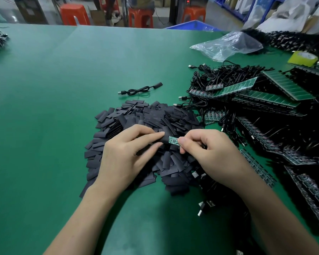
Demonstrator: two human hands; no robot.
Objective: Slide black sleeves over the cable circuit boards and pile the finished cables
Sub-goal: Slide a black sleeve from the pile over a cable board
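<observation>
One finished cable (139,90) lies at twelve o'clock on the worktop (63,89). The left hand (129,155) pinches a sleeve (165,139) partly over the board (173,140), which the right hand (210,155) pinches. Bare cables (228,78) wait at three o'clock.

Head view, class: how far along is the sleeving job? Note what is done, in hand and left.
Done: one sleeved cable lies apart. In hand: the left hand pinches a sleeve, partly over the board the right hand holds. Left: the sleeve heap and many bare-board cables at right.
</observation>
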